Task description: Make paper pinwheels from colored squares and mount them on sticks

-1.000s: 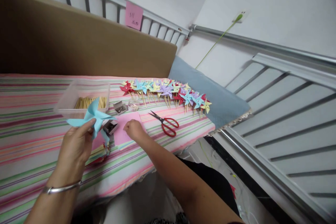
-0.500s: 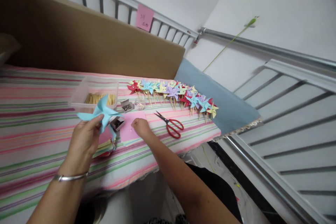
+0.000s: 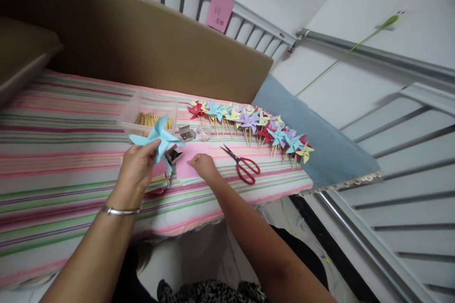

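Observation:
A light-blue paper pinwheel (image 3: 160, 138) is pinched by my left hand (image 3: 138, 164), held up above the table. My right hand (image 3: 204, 165) is closed over a pink paper sheet (image 3: 185, 156), thumb and fingertips together; whatever is between them is too small to make out. Between the hands sits a small open box (image 3: 174, 154) with dark bits inside. Behind it stand another small box (image 3: 186, 133) of little metal pieces and a clear container (image 3: 203, 133). A stack of coloured paper (image 3: 159, 183) lies beneath the pinwheel, partly hidden by my left hand.
A clear plastic bin (image 3: 130, 111) of wooden sticks stands behind my left hand. Red-handled scissors (image 3: 245, 168) lie right of my right hand. Several finished pinwheels (image 3: 249, 120) on sticks are grouped at the back right. A cardboard panel (image 3: 142, 33) borders the striped cloth (image 3: 71, 161).
The whole view has shifted, so things sit further right in the picture. My left hand still holds the blue pinwheel, and my right hand stays closed over the pink sheet.

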The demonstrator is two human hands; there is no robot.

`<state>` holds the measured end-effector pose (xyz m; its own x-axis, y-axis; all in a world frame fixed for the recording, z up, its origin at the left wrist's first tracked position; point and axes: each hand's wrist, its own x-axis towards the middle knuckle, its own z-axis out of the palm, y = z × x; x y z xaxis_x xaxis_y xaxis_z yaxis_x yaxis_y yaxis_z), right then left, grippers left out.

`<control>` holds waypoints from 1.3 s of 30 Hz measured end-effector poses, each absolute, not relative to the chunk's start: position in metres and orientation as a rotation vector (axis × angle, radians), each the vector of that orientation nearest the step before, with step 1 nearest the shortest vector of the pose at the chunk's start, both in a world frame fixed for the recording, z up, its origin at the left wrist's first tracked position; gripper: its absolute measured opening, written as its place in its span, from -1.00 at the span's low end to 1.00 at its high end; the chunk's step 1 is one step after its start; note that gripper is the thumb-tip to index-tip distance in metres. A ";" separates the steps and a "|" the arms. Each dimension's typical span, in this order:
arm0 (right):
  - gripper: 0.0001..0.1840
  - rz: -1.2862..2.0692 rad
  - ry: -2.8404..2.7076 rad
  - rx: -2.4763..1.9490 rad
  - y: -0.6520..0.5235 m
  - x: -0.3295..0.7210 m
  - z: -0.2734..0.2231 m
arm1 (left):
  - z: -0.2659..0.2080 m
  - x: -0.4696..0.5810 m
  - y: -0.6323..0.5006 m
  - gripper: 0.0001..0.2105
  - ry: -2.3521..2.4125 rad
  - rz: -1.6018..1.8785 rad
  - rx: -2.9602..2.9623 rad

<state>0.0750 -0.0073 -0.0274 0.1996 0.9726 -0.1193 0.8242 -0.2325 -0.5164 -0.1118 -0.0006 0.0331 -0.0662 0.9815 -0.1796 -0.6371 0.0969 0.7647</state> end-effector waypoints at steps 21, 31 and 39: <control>-0.71 0.483 -2.049 -2.074 -0.006 0.068 -0.025 | 0.031 -0.111 -0.002 -0.76 0.787 1.408 0.526; -0.80 0.602 -1.963 -2.092 -0.005 0.072 -0.022 | 0.034 -0.112 -0.005 -0.74 0.784 1.401 0.497; -0.84 0.665 -1.693 -1.929 -0.028 0.081 0.016 | 0.029 -0.110 -0.003 -0.73 0.836 1.384 0.516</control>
<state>0.0807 -0.0285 0.0158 0.1139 0.9926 -0.0428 0.7562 -0.1146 -0.6442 -0.1095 -0.0028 0.0286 -0.0224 0.9775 -0.2095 -0.6403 0.1469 0.7540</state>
